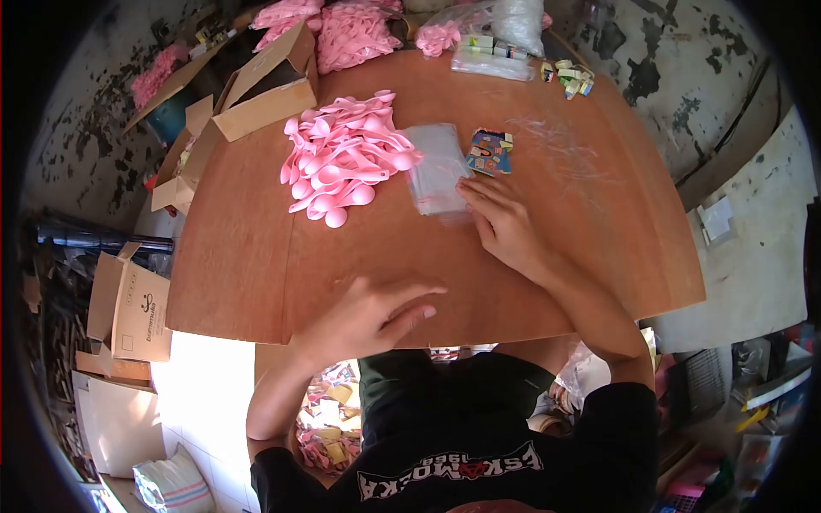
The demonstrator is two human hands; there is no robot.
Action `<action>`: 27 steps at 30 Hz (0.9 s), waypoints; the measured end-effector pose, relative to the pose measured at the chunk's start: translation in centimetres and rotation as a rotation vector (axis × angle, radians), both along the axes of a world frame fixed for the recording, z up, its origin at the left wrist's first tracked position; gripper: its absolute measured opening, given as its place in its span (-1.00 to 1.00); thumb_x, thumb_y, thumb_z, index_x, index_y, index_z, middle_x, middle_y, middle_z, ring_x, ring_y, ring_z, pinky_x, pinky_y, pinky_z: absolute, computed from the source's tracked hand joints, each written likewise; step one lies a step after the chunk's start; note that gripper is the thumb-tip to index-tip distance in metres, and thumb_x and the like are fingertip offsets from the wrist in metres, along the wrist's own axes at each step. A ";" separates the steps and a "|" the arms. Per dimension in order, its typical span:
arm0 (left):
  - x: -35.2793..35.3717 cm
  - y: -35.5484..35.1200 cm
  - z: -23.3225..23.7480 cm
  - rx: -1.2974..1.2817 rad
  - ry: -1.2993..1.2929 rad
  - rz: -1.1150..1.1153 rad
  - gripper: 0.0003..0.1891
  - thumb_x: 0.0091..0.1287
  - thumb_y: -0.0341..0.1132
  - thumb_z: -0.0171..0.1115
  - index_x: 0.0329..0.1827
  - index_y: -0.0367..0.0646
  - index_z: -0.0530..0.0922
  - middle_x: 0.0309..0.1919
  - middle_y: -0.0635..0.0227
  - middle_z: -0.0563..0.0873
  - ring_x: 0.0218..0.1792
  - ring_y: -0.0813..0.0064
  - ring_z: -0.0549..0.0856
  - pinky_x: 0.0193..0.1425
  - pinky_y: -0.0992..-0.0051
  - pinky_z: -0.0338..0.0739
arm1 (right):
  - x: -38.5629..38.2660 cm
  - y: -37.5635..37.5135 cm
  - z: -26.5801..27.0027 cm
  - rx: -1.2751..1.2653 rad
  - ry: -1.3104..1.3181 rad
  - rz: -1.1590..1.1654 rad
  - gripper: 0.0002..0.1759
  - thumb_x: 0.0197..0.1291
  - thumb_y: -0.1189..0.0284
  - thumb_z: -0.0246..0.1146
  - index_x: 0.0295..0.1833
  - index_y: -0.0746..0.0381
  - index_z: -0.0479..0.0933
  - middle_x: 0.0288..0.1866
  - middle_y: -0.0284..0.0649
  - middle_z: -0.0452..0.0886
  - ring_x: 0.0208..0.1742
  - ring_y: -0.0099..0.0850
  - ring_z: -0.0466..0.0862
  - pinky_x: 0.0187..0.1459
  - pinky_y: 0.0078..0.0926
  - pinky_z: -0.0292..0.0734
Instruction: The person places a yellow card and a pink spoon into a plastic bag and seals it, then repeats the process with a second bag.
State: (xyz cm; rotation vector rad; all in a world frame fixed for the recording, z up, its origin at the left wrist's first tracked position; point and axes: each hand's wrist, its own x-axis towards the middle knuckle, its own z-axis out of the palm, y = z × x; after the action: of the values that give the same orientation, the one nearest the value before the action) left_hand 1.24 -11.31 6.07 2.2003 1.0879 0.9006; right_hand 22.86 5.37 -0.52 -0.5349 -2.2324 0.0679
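A stack of clear plastic bags [439, 162] lies flat at the middle of the wooden table. My right hand [505, 224] reaches over it from the right, fingers stretched out and their tips at the stack's right edge. Close to the table's front edge, my left hand [363, 315] hovers with its fingers extended and the thumb apart; nothing shows in it. A heap of pink plastic spoons [346, 162] is left of the bags. Just right of the stack sit printed blue cards [489, 152], beyond my right fingertips.
Loose clear plastic strips [569, 150] lie at the table's right. An open cardboard box [265, 90] and bulging bags of pink spoons [355, 38] stand at the back. Small labelled packs [575, 79] sit far right. Beneath the table is a container of colourful packets [329, 419].
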 end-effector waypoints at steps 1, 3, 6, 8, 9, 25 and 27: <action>0.0 1.4 0.1 0.035 0.012 0.036 -0.76 0.25 -0.52 0.33 -0.01 -0.27 0.65 -0.15 0.15 0.76 -0.17 0.13 0.75 -0.09 0.34 0.63 | 0.1 0.0 0.1 0.020 0.025 0.010 -0.64 0.11 0.71 0.21 0.06 0.36 0.62 0.07 -0.03 0.67 0.15 -0.10 0.63 0.29 -0.11 0.45; 0.2 4.1 0.1 0.071 0.022 0.069 -0.75 0.25 -0.55 0.30 0.00 -0.29 0.64 -0.15 0.13 0.75 -0.20 0.10 0.74 -0.10 0.34 0.63 | 0.1 -0.1 0.1 -0.021 0.075 0.009 -0.68 0.13 0.71 0.21 0.03 0.36 0.63 0.04 -0.03 0.69 0.08 -0.10 0.66 0.19 -0.18 0.52; 0.3 8.0 -0.6 0.077 0.173 0.135 -0.67 0.23 -0.60 0.24 0.07 -0.27 0.60 -0.07 0.10 0.72 -0.12 0.03 0.71 -0.04 0.29 0.61 | 0.1 -0.3 -0.2 -0.126 0.161 0.019 -0.73 0.19 0.69 0.21 0.00 0.36 0.64 -0.02 -0.01 0.71 -0.03 -0.09 0.71 0.01 -0.29 0.63; 0.5 10.4 -2.4 0.235 0.227 0.129 -0.63 0.20 -0.60 0.23 0.11 -0.26 0.57 0.04 0.08 0.66 0.00 0.02 0.67 0.04 0.25 0.59 | 0.2 -0.4 -0.3 -0.193 0.200 0.024 -0.75 0.21 0.68 0.21 0.00 0.36 0.64 -0.05 0.01 0.72 -0.08 -0.09 0.74 -0.08 -0.32 0.66; 0.6 11.1 -3.2 0.235 0.226 0.126 -0.63 0.20 -0.60 0.23 0.11 -0.26 0.57 0.04 0.08 0.66 0.00 0.02 0.67 0.04 0.25 0.59 | 0.3 -0.4 -0.2 -0.240 0.192 0.013 -0.75 0.23 0.67 0.21 0.01 0.36 0.64 -0.06 0.02 0.71 -0.10 -0.09 0.74 -0.10 -0.31 0.66; 1.0 14.4 -8.7 0.430 0.091 0.098 -0.86 0.13 -0.53 0.34 -0.25 -0.21 0.61 -0.16 0.26 0.69 -0.11 0.20 0.67 0.12 0.22 0.54 | 0.3 -0.2 -0.6 -0.412 0.254 -0.149 -0.80 0.23 0.63 0.27 -0.03 0.33 0.66 -0.25 0.01 0.72 -0.29 -0.22 0.76 -0.25 -0.38 0.65; 1.1 14.3 -8.6 0.449 0.090 0.100 -0.87 0.12 -0.52 0.32 -0.27 -0.19 0.61 -0.20 0.28 0.68 -0.10 0.22 0.67 0.18 0.17 0.52 | 0.5 0.4 -0.4 -0.348 0.259 -0.137 -0.81 0.23 0.63 0.27 -0.05 0.33 0.66 -0.27 -0.01 0.72 -0.30 -0.24 0.75 -0.26 -0.39 0.65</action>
State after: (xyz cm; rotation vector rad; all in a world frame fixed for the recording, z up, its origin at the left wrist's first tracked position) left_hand 2.31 3.00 -2.50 2.5862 1.1313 1.1943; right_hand 23.35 5.78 -0.96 -0.8168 -1.9331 0.4366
